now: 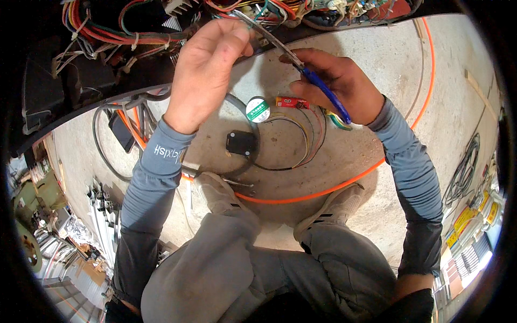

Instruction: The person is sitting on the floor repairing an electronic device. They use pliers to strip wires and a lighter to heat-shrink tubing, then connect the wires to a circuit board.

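- Concrete floor [334,156] spread under us, pale and stained, and a dark casing [43,91] packed with wiring curved across the upper edge of our view.
- We had a blue-handled tool [307,72], slim like long-nose pliers, slanting between our two hands: its handle was bright blue and smooth, its metal part long, narrow and greyish, worn dark in places.
- Its tip lay up at the casing, just above our left fingertips, beside the coloured wires; we could not tell whether it touched one.
- Our right hand [344,83] gripped the handle, fingers wrapped around it.
- With our left hand [210,56] we had the fingers curled and the thumb near the forefinger; we could not tell whether anything was pinched there.
- At the upper left we saw a wire bundle [116,39], mostly red, tied in places.
- White lettering, upside down to us, ran across our left sleeve [161,156].
- Below our hands, a round roll [258,110] bore a white-and-green printed label; just beside it, a small red pack [292,102] carried pale print too small to make out.
- Farther right, we noticed yellow labels [463,220] with dark marks.
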Available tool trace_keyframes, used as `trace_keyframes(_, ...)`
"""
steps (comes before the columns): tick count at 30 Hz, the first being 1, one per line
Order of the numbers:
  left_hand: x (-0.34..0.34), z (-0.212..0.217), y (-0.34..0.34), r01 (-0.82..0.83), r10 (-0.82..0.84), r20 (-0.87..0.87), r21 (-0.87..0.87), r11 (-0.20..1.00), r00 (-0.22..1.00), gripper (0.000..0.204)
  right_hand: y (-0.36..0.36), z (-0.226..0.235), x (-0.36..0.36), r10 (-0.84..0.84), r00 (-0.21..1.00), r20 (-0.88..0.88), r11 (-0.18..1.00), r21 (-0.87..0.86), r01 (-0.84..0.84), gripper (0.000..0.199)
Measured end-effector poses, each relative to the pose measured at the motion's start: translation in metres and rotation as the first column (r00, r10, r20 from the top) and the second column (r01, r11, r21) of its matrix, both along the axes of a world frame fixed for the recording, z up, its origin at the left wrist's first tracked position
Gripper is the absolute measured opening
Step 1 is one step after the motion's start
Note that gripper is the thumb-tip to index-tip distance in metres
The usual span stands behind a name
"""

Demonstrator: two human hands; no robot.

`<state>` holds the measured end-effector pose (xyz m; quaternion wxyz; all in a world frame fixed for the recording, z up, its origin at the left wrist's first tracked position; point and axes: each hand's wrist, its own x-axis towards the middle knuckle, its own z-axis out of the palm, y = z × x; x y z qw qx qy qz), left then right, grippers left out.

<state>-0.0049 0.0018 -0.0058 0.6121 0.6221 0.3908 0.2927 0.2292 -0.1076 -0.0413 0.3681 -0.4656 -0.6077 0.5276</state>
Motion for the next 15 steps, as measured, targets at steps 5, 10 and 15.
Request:
trace_keyframes(5,0.001,0.004,0.002,-0.014,0.017,-0.066,0.035,0.999,0.998,0.023,-0.001,0.001,-0.002,-0.059,0.996,-0.07,0.998,-0.007,0.059,0.049)
trace_keyframes(10,0.005,0.005,0.001,-0.087,0.087,0.045,-0.006,0.996,0.995,0.011,0.0,0.021,-0.003,-0.065,0.997,0.045,0.997,-0.039,0.067,0.046)
trace_keyframes(15,0.011,0.0,-0.002,-0.167,0.16,0.108,0.061,0.984,0.981,0.006,-0.005,0.023,-0.007,-0.108,0.987,0.118,0.994,0.034,0.105,0.043)
